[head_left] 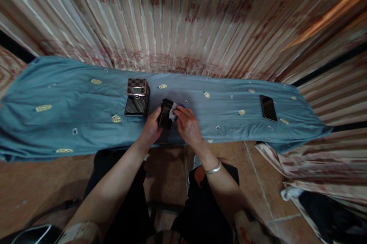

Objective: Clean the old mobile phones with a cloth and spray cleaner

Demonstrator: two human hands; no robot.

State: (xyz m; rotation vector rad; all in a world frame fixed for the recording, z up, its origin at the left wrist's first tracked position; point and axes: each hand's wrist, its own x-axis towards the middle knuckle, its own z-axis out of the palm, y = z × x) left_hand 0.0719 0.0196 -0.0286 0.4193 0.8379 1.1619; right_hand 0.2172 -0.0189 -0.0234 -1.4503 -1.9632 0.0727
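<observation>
My left hand [153, 127] grips a dark rectangular object [164, 113] by its left side, thumb on top; its exact kind is unclear. A crumpled white cloth or tissue [172, 112] is pinched in my right hand [187, 123] and pressed against the right part of that object. Something small and blue [182, 105] shows just behind my right fingers. To the left of my hands lies a stack of dark glossy phone-like things [136, 105], topped by a smaller piece with a brown checkered panel [137, 82].
A blue-green cloth with yellow patches [86, 117] covers the long, narrow table. A dark phone [268, 108] lies toward its right end. Patterned curtains [177, 18] hang behind. Dark fabric [329, 213] lies at the lower right, on the tiled floor [255, 186].
</observation>
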